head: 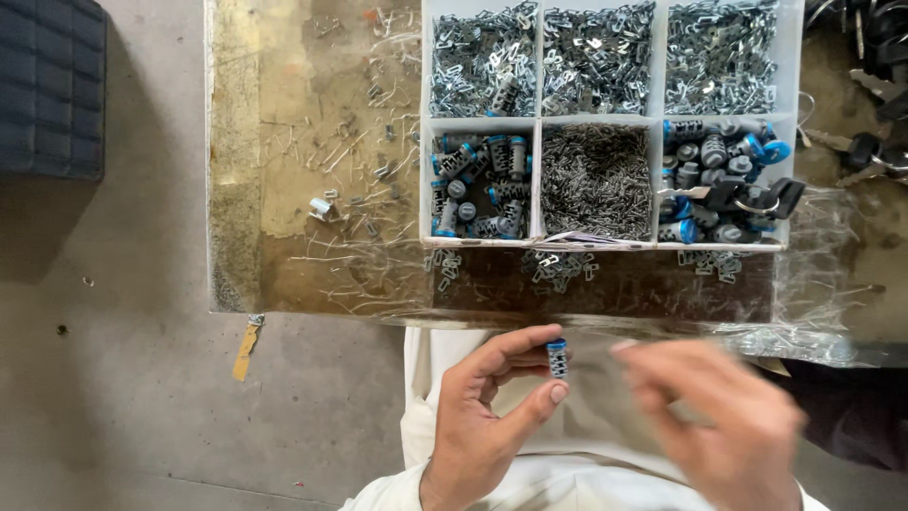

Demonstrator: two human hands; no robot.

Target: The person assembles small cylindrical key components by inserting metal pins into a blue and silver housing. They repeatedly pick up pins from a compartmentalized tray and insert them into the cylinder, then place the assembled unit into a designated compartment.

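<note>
L hand (pixel 487 412) pinches small blue-capped lock cylinder (pixel 557 359) below parts tray (pixel 537 175); R hand (pixel 719 416) blurred beside it.

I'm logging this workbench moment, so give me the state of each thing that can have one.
Left hand: pinching the small blue-capped metal cylinder.
Small blue-capped metal cylinder: held upright between thumb and forefinger.
Right hand: open, blurred, holding nothing visible.
White six-compartment plastic tray: lidless, all compartments filled.
Black-headed keys: lying in the tray's lower-right compartment.

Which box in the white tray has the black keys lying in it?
The bottom right compartment of the white plastic tray. Black-headed keys lie there on blue-capped metal cylinders; the other bottom compartments hold only cylinders or thin pins.
</note>
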